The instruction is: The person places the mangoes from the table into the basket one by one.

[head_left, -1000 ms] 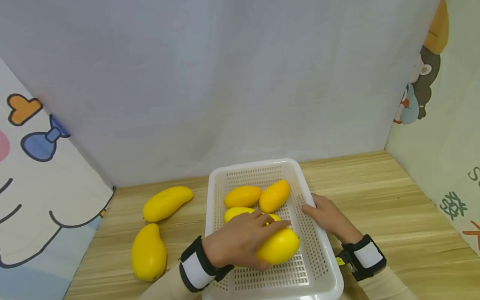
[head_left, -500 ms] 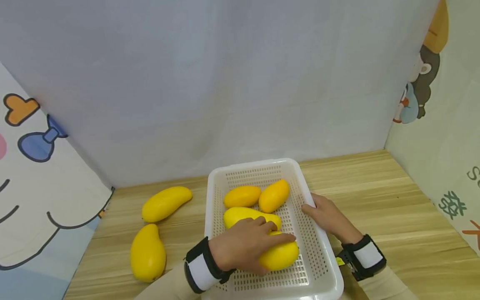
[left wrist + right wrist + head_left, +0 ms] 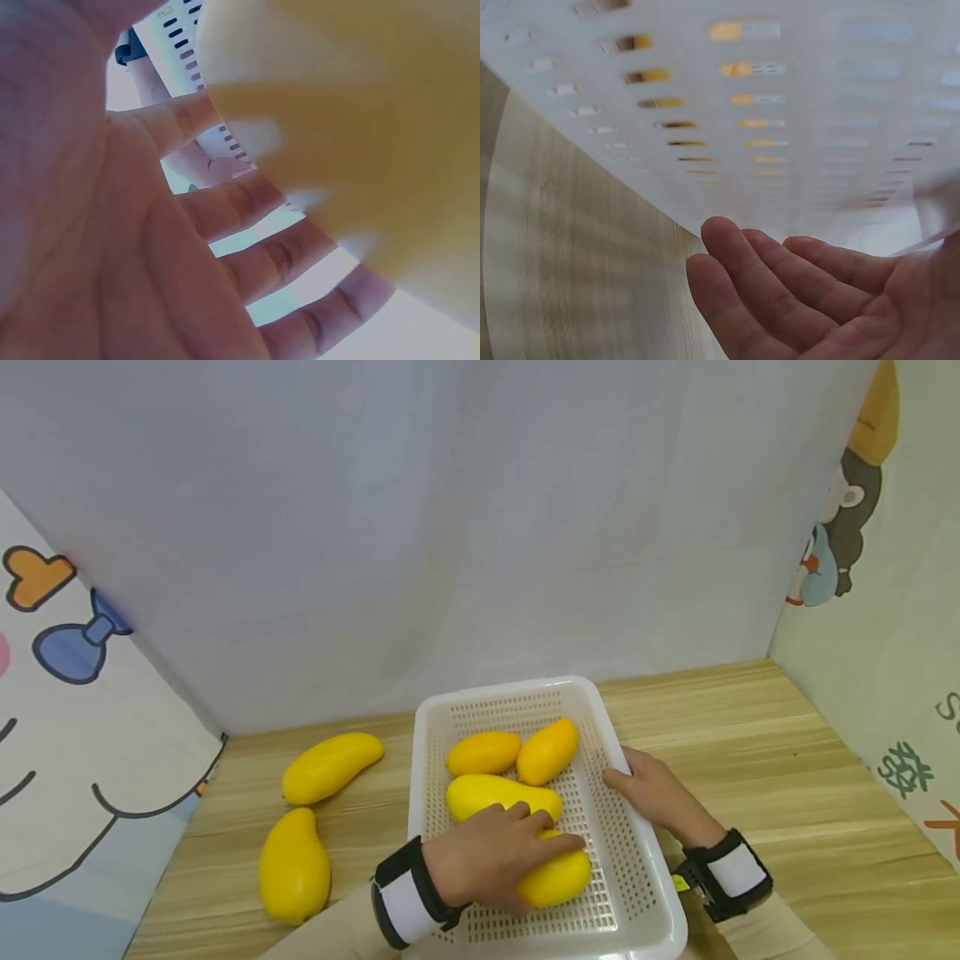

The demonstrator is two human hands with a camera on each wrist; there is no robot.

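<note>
My left hand [image 3: 491,860] reaches over a yellow mango [image 3: 558,878] in the white plastic basket [image 3: 652,893] and holds it low, close above the perforated floor. In the left wrist view the spread fingers [image 3: 240,202] lie against that mango's side [image 3: 352,150]. Beyond it, a long yellow mango [image 3: 501,797] and two smaller orange-yellow mangoes, one on the left [image 3: 483,752] and one on the right [image 3: 548,752], rest in the basket. On the basket's right side, my right hand [image 3: 651,789] grips the rim, thumb on top; the right wrist view shows its fingers [image 3: 765,292] under the wall.
Left of the basket, two more yellow mangoes lie on the wooden table [image 3: 750,760], one farther back [image 3: 332,768] and one nearer [image 3: 295,867]. A pale cloth wall [image 3: 480,543] closes off the back, with printed panels at both sides.
My left hand has brought its mango down and nearer to me inside the basket, uncovering more of the long mango. The right hand has stayed at the rim.
</note>
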